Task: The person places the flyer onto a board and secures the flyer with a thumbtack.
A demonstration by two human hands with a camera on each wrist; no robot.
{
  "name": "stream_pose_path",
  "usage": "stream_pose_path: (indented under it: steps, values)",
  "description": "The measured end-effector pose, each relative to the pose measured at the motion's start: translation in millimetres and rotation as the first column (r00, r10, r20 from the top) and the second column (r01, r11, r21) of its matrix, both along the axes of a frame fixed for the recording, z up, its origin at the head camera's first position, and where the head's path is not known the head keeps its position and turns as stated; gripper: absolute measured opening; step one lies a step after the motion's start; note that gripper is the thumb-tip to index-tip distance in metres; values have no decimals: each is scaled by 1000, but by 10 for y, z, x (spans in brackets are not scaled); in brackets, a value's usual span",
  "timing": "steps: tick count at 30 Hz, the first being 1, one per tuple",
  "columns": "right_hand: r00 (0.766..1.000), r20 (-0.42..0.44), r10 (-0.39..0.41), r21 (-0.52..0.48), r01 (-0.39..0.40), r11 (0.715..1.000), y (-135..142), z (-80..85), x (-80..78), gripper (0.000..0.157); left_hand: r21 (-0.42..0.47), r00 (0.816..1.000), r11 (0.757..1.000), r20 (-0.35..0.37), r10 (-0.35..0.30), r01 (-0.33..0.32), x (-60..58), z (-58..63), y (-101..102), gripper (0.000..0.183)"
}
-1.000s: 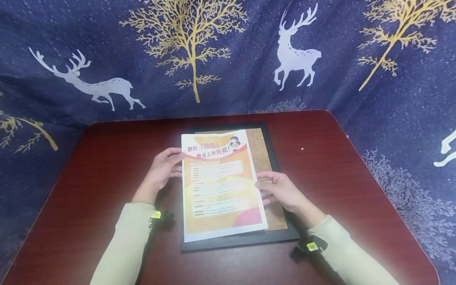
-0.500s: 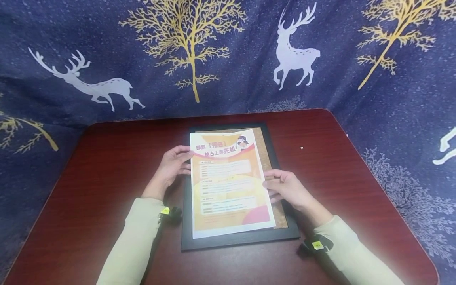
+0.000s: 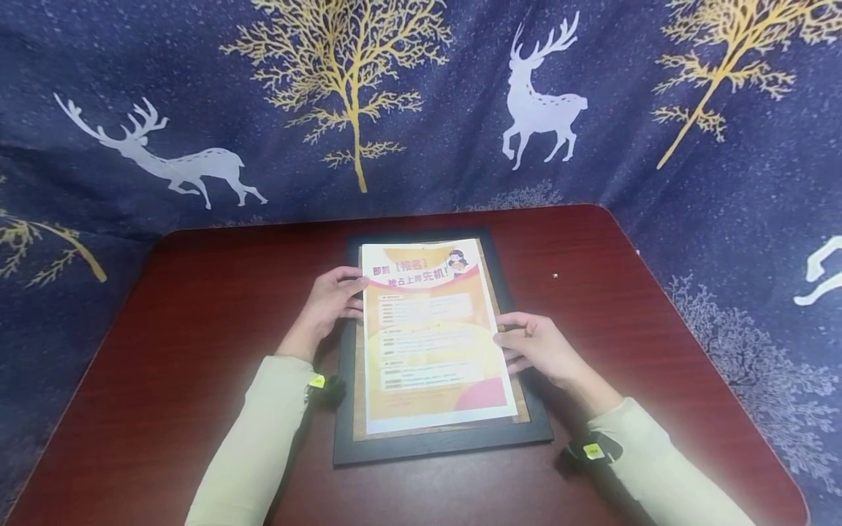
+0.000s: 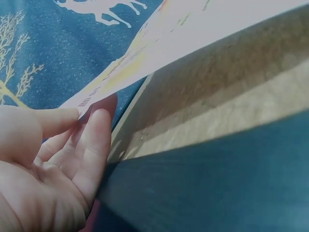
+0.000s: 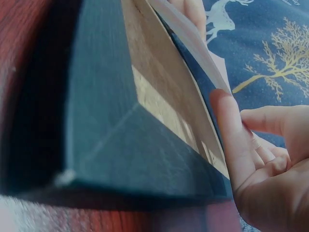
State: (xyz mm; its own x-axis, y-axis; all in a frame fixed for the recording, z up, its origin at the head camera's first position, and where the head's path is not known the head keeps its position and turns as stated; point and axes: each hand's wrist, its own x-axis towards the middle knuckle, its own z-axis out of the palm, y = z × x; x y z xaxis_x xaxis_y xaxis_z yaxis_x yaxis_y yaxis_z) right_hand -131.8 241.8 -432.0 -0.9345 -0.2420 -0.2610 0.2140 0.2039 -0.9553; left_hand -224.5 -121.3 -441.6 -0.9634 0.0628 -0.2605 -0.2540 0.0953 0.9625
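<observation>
A printed paper sheet (image 3: 430,343) in orange, yellow and pink is held over a dark-framed cork board (image 3: 447,441) in the head view. My left hand (image 3: 327,301) pinches the sheet's left edge near the top, thumb above and fingers beneath. On the opposite side, my right hand (image 3: 536,346) pinches the right edge around mid-height. The left wrist view shows the sheet (image 4: 159,43) raised above the cork (image 4: 203,106), with a gap between them. Tan cork (image 5: 159,92) and a mitred frame corner (image 5: 135,150) fill much of the right wrist view.
The board lies on a reddish-brown table (image 3: 197,329) with rounded far corners. A tiny light speck (image 3: 555,275) is on the tabletop right of the board. Behind the table hangs a dark blue cloth (image 3: 421,117) printed with deer and trees.
Both hands have shifted the sheet to the right, from over the frame's left side to over the cork. Cork now shows along the left and bottom edges. The board has stayed put.
</observation>
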Motion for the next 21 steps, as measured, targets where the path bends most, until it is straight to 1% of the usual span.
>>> stream_pose_path:
  steps: [4,10,17,21]
  values:
    - [1000,-4,-7,18,8,1000,12,10,-1,44,-22,1000,1000,-4,1,-1,-30,-8,43,34]
    - [1000,-9,-19,40,20,999,15,12,-29,45,-49,1000,999,-5,24,-24,-69,15,87,32]
    - [999,-44,-20,58,23,998,5,33,-88,45,-61,999,997,-8,38,-39,-94,43,98,32]
    - [999,-48,-22,64,25,998,-12,59,-100,45,-73,999,996,-13,44,-45,-99,57,98,32]
